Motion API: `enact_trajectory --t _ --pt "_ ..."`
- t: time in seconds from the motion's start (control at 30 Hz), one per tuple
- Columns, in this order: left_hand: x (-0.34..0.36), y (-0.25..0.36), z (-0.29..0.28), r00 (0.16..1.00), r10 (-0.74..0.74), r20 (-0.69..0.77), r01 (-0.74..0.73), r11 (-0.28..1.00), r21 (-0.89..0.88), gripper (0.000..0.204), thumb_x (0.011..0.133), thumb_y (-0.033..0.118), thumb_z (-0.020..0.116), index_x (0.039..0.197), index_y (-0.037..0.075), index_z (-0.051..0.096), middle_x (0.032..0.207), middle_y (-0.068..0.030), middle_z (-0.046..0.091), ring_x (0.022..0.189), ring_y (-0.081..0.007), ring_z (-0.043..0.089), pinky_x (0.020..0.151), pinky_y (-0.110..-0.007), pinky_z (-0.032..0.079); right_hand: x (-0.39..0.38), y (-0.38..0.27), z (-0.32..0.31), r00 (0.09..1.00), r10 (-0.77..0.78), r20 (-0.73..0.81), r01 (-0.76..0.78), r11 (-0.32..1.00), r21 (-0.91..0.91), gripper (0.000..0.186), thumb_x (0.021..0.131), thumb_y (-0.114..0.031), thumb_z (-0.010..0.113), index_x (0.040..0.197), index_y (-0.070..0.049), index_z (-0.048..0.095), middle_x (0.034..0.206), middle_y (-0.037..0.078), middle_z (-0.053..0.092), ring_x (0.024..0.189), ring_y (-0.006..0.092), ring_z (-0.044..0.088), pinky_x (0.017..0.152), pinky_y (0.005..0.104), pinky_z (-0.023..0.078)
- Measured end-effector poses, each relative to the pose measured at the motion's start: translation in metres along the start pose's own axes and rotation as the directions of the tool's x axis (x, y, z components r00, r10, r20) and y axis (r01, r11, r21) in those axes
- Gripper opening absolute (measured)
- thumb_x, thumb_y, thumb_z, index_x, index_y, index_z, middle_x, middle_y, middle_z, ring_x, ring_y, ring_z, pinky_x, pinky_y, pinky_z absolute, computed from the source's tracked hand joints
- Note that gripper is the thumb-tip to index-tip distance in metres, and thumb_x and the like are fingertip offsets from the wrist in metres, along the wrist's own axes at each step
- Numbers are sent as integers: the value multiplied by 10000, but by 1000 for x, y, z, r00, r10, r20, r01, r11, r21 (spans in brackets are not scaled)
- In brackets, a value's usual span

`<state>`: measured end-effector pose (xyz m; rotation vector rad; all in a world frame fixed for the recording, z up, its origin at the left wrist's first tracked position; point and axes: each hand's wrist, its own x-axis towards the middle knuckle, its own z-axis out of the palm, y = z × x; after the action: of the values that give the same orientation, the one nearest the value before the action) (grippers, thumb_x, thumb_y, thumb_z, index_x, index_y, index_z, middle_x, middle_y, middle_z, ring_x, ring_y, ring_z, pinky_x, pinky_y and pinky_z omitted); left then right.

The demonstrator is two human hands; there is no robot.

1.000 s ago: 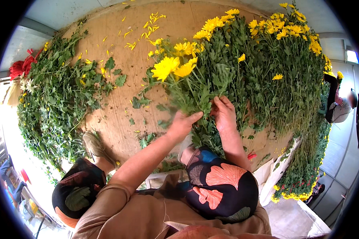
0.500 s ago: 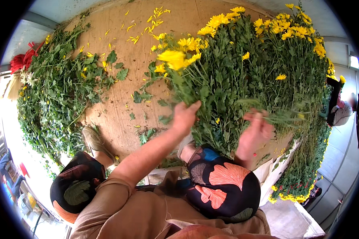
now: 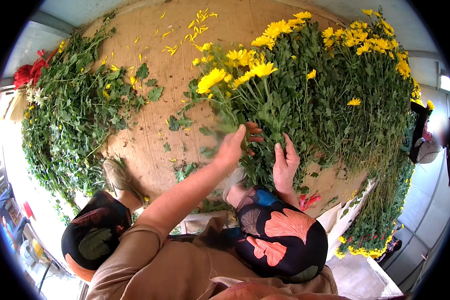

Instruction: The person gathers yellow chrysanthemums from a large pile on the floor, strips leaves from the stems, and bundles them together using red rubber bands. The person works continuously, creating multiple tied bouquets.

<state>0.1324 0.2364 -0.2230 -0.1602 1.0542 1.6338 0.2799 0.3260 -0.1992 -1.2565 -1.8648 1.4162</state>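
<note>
My left hand (image 3: pixel 233 146) is wrapped round the green stems of a small bunch of yellow chrysanthemums (image 3: pixel 211 81), whose blooms point away from me. Close by on its right, my right hand (image 3: pixel 286 167) pinches a leafy chrysanthemum stem (image 3: pixel 274 116) between thumb and fingers. Its other fingers are partly hidden by the leaves. Under and beyond both hands lies a thick heap of cut chrysanthemums (image 3: pixel 310 100), their yellow heads along the far side.
Stripped leafy stems (image 3: pixel 70 120) are piled at the left, with red material (image 3: pixel 30 74) behind them. Loose yellow petals (image 3: pixel 197 30) and leaves litter the wooden board (image 3: pixel 150 120). A red ribbon-like scrap (image 3: pixel 309 201) lies by my right wrist. Another person (image 3: pixel 427 145) is at the far right.
My right hand has moved left from the loose stems to beside my left hand. The bunch in my left hand has turned slightly, and its blooms are more spread out.
</note>
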Motion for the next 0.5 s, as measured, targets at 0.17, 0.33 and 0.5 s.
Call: enact_trajectory --t 0.17,0.33,0.5 --pt "4 -10 -20 985 -171 -34 173 920 352 592 1096 499 376 1244 16 683 1188 -107 695 1055 -205 633 886 -332 508 -4 -16 24 992 17 123 -10 998 -57 372 1051 -96 605 1390 56 584 1199 45 685 1026 90 578 941 238 458" --pt "3 -1 -22 987 -150 63 124 943 309 615 1101 500 366 1358 11 636 1227 -92 693 1114 -202 613 1005 -344 471 -10 8 32 968 -5 252 -26 992 122 421 1031 -27 605 1442 38 543 1295 51 652 1130 101 576 1001 259 454" --pt "14 -18 -15 967 -110 228 102 994 43 585 1109 459 414 1414 -13 576 1308 -132 676 1208 -220 623 1091 -366 468 -14 34 38 987 -46 154 13 979 204 443 982 29 631 1421 16 570 1393 139 639 1220 192 615 1046 316 469"
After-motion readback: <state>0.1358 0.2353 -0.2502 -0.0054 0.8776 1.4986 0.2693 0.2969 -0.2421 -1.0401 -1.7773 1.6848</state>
